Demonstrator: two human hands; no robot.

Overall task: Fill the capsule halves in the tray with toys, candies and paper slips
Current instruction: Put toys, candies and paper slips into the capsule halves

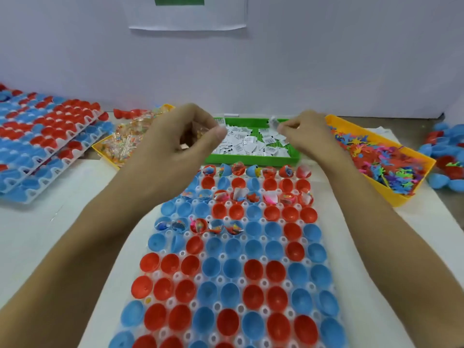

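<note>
On my left I see the candy bin [110, 149]; my left hand [185, 136] pinches a paper slip [221, 123] over the green bin [251, 160]. My right hand [305, 133] pinches another slip [274, 121] beside the toy bin [401, 197]. Below lies the tray [175, 268] of capsule halves [253, 270], some far rows filled.

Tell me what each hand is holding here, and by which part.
The left hand pinches a paper slip by its lower edge. The right hand pinches another slip by one end, over the green bin.
</note>
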